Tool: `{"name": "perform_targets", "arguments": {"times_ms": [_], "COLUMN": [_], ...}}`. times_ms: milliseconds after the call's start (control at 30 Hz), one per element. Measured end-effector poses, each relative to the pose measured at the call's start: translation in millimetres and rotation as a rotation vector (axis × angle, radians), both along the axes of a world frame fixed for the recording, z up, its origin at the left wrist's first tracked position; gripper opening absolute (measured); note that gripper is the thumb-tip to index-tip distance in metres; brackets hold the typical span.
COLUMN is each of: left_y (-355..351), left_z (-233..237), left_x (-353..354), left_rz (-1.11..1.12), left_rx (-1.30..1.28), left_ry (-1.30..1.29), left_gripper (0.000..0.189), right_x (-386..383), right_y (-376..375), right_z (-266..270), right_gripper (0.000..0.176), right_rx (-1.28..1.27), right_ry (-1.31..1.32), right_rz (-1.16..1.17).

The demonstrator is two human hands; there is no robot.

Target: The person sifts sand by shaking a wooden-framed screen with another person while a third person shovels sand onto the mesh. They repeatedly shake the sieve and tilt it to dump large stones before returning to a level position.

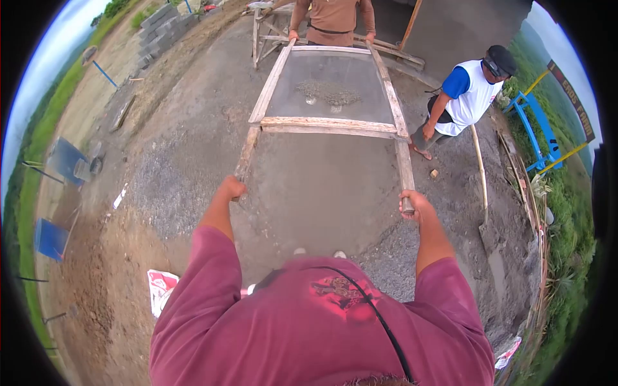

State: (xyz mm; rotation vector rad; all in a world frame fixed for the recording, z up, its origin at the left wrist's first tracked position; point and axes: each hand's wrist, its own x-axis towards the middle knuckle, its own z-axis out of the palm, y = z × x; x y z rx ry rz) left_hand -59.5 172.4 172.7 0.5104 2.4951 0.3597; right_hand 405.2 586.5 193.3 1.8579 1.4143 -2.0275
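Note:
A long wooden-framed mesh sieve (328, 123) is held level in front of me, with a small heap of gravel (329, 92) on its screen. My left hand (230, 188) is closed around the end of the left handle rail. My right hand (414, 204) grips the end of the right handle rail. At the far end a person in a brown shirt (333, 19) holds the two opposite rails. Fine sand lies on the ground under the screen.
A person in a blue and white shirt (465, 96) bends at the right, holding a long-handled shovel (481, 174). Concrete blocks (161, 26) are stacked at the far left. A gravel pile lies right of my feet, a printed sack (161, 287) at the left.

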Motion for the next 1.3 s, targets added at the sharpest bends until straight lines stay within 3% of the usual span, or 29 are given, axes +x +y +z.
{"name": "perform_targets", "arguments": {"times_ms": [67, 100, 167, 200, 233, 300, 367, 433, 533, 567, 600, 700, 733, 800, 900, 967, 1000, 1033, 1067, 1100, 1133, 1167, 1200, 1233, 1300], "left_y": [-8.8, -41.8, -87.6, -124.6, -147.6, -190.5, -199.6, -185.0, -139.4, -139.2, -110.1, -23.1, -0.2, 26.3, 14.4, -40.1, -63.4, -100.8, -117.3, -167.2, -190.9, -232.0, -229.7, -236.4, -255.3], "left_z": [-0.9, -95.4, -122.3, -151.6, -140.9, -128.4, -123.2, -85.3, -90.1, -140.4, -125.6, -75.6, -50.4, -13.8, -18.6, -120.8, -122.7, -158.9, -120.1, -166.7, -161.7, -191.0, -149.3, -156.4, -173.2], "left_x": [37.2, 35.7, 113.8, 138.9, 174.5, 222.6, 240.1, 256.4, 224.4, 195.3, 172.8, 93.5, 75.7, 49.1, 66.9, 100.1, 145.5, 170.7, 218.3, 237.6, 260.0, 275.7, 289.2, 291.1, 296.7], "left_rz": [0.071, 0.071, 0.07, 0.142, 0.187, 0.207, 0.243, 0.259, 0.196, 0.209, 0.105, 0.016, 0.108, 0.027, 0.025, 0.049, 0.104, 0.099, 0.196, 0.256, 0.279, 0.249, 0.205, 0.207, 0.207], "left_rx": [-0.019, -0.025, -0.093, -0.091, -0.123, -0.105, -0.072, -0.076, -0.15, -0.061, -0.082, -0.037, 0.024, -0.07, -0.108, -0.053, -0.039, -0.071, -0.039, -0.024, -0.114, -0.069, -0.13, -0.093, -0.013], "left_ry": [-0.101, -0.042, 0.051, -0.092, -0.128, -0.179, -0.21, -0.227, -0.244, -0.232, -0.098, 0.018, -0.045, 0.001, -0.068, -0.001, 0.039, -0.06, -0.123, -0.22, -0.267, -0.259, -0.26, -0.234, -0.17], "left_gripper": [0.037, 0.042, 0.06, 0.064, 0.062, 0.062, 0.06, 0.059, 0.047, 0.039, 0.04, 0.037, 0.036, 0.035, 0.039, 0.046, 0.052, 0.051, 0.05, 0.048, 0.05, 0.057, 0.062, 0.06, 0.058], "right_x": [18.8, 43.4, 106.0, 142.9, 182.5, 225.9, 237.9, 228.8, 221.8, 199.1, 179.2, 95.3, 75.8, 47.7, 56.7, 99.7, 131.3, 161.3, 201.1, 230.7, 254.3, 272.0, 289.8, 295.5, 272.1], "right_y": [-7.9, -29.1, -75.7, -100.5, -128.0, -177.9, -190.3, -190.9, -145.9, -123.5, -90.4, -13.9, 14.5, 34.0, 34.1, -9.4, -34.8, -67.5, -98.1, -132.0, -160.7, -185.0, -206.3, -215.3, -214.2], "right_z": [-16.9, -40.8, -106.1, -134.7, -164.8, -159.1, -138.1, -98.8, -160.3, -156.0, -157.6, -68.6, -54.4, 2.9, -4.8, -47.0, -82.7, -104.2, -141.3, -140.3, -143.3, -143.7, -147.5, -149.8, -120.7], "right_gripper": [0.021, 0.021, 0.019, 0.017, 0.015, 0.016, 0.016, 0.016, 0.016, 0.018, 0.02, 0.018, 0.019, 0.018, 0.02, 0.019, 0.02, 0.019, 0.018, 0.025, 0.03, 0.036, 0.036, 0.036, 0.03], "right_rx": [-0.011, -0.004, -0.003, -0.011, -0.005, -0.03, -0.003, 0.06, -0.112, -0.028, -0.067, -0.024, -0.019, 0.032, 0.026, 0.041, 0.042, 0.044, 0.082, 0.031, 0.011, -0.006, 0.136, 0.282, 0.225], "right_ry": [-0.028, -0.04, 0.016, 0.025, 0.05, 0.118, 0.037, -0.118, 0.065, 0.012, 0.031, 0.057, 0.053, 0.02, -0.028, 0.021, 0.035, 0.041, 0.05, 0.031, -0.04, -0.107, -0.245, -0.382, -0.321], "right_rz": [0.002, -0.009, -0.064, -0.033, -0.056, -0.122, -0.069, 0.039, -0.127, -0.125, -0.062, -0.022, -0.003, 0.009, 0.057, 0.033, 0.003, -0.018, -0.049, -0.022, -0.029, -0.036, 0.057, 0.149, 0.082]}}
